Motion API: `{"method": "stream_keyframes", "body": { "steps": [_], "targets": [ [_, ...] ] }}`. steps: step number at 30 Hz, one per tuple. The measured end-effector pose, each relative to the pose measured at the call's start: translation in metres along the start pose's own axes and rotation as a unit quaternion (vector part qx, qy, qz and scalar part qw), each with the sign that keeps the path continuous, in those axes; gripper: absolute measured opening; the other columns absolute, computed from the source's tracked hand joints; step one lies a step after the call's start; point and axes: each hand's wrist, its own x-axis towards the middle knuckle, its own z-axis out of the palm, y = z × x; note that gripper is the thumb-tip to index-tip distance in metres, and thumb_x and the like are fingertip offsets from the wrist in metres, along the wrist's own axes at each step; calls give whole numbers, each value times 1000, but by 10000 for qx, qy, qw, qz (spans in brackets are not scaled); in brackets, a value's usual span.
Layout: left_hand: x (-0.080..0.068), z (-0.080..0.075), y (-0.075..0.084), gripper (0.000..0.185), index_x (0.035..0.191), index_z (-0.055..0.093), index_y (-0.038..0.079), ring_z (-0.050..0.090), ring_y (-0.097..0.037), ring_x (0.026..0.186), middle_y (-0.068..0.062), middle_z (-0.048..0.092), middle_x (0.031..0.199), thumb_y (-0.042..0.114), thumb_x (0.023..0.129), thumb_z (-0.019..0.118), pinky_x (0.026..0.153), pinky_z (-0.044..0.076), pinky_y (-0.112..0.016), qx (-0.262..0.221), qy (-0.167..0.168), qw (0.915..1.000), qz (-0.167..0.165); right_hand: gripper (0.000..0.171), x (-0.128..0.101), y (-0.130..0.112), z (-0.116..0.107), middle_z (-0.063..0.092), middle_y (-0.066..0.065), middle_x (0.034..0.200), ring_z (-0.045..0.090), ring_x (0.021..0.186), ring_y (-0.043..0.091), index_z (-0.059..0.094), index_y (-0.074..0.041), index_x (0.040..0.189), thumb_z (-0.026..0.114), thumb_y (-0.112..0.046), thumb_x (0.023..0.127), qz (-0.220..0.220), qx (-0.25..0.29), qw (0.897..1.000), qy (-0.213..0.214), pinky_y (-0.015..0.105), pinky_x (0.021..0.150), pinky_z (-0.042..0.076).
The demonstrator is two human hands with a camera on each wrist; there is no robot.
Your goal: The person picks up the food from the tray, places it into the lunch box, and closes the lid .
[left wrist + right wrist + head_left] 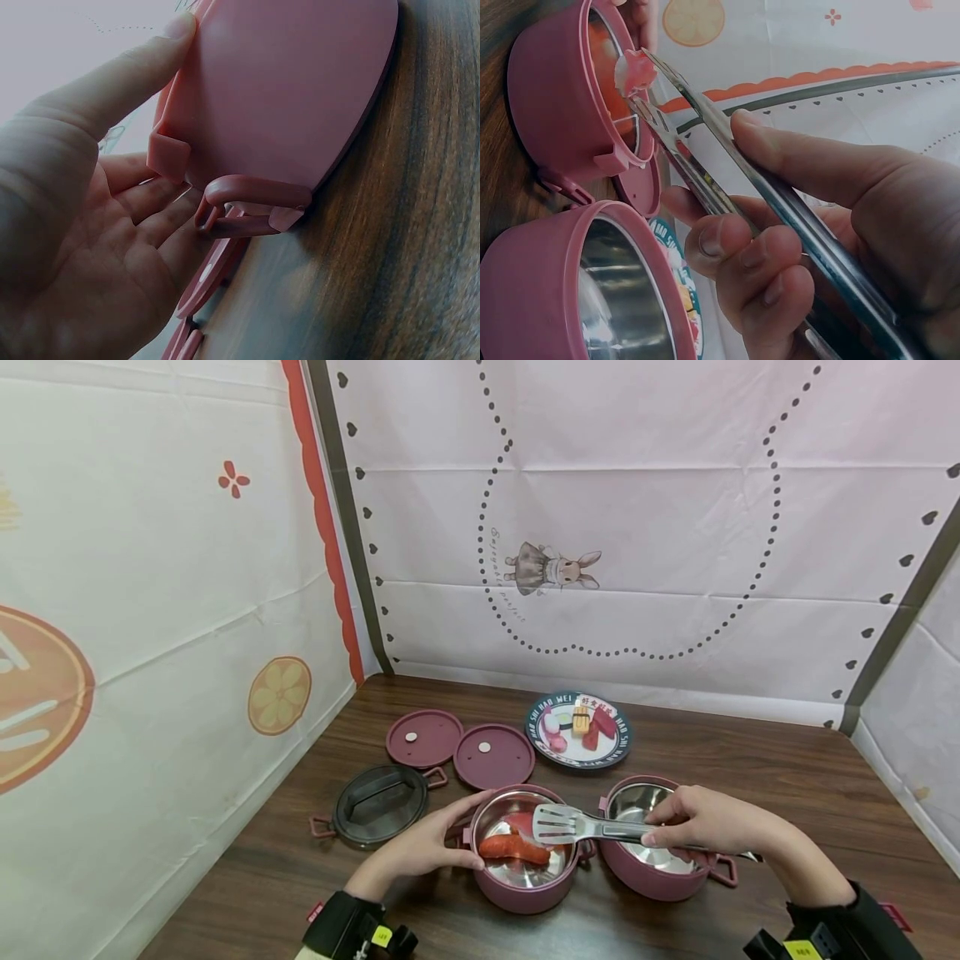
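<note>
- Dark wooden table (787, 777), walled on three sides by pale printed cloth; one panel shows a rabbit drawing (553, 568) inside a dotted outline.
- Landmark: the near pink pot (522, 893), steel-lined, standing at the table's front edge between the two hands.
- Inside the near pink pot lie a red sausage piece (513, 849) and, behind it, a pinkish-red food piece (519, 822).
- The left hand (427, 847) rests against the left wall of the near pink pot, fingers straight and relaxed, thumb laid along the rim; the left wrist view shows the palm beside the pot's handle (251, 202), nothing clasped.
- The right hand (708, 822) grips metal tongs (592, 828), thumb and curled fingers pressed on both arms. The tong tips hang over the near pink pot; the right wrist view shows a pale pink food bit (634, 71) pinched between them, at the rim.
- Just right of the near pink pot stands a second pink pot (645, 868), under the right hand.
- Behind the near pink pot lie two round pink lids (457, 747), side by side.
- Left of it, a dark lid (377, 804) with side handles.
- Beyond it, further back, a patterned plate (622, 743) holds small toy food pieces (581, 727).
</note>
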Motion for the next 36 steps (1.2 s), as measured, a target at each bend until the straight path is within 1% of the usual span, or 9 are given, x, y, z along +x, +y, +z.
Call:
{"method": "stream_keyframes", "body": {
  "steps": [5,10,18,27,34,36],
  "targets": [
    [0,0,0,87,159,26,16,40,-29,145,-9,35,161,16,88,76,107,39,-17,-16,6,10000,-13,22,0,1,-1,51,-10,59,43,46,-1,72,-12,90,59,-27,101,-57,27,10000,-32,19,40,38],
    [-1,0,1,87,159,25,16,39,-29,146,-9,35,161,17,89,76,108,39,-18,-13,4,10000,-25,23,-1,0,-2,51,-10,60,44,46,0,71,-12,89,58,-27,101,-60,-10,10000,16,21,40,40],
    [-1,-1,0,86,158,26,20,39,-28,146,-7,36,161,21,89,77,110,38,-22,105,21,9999,-33,21,-2,1,-3,53,-8,61,45,46,1,72,-11,99,58,-25,101,6,128,9999,100,22,40,41],
    [0,-1,1,86,158,27,19,39,-27,146,-7,36,161,20,88,77,112,39,-25,145,36,9999,-82,29,-1,0,-1,54,-6,59,46,46,1,72,-6,109,59,-30,100,253,-26,9994,233,21,41,42],
    [0,0,1,87,158,26,18,39,-27,146,-7,36,161,19,88,77,110,38,-22,138,48,9999,-48,32,-1,-1,0,55,-5,61,47,47,2,70,-2,112,59,-30,101,365,35,9990,274,23,41,43],
    [0,0,1,87,158,27,18,39,-27,146,-7,37,161,19,88,77,111,37,-24,171,55,9998,-34,30,-1,0,1,56,-4,62,48,48,3,70,-3,109,58,-30,101,392,113,9987,296,23,41,43]
  ]
}}
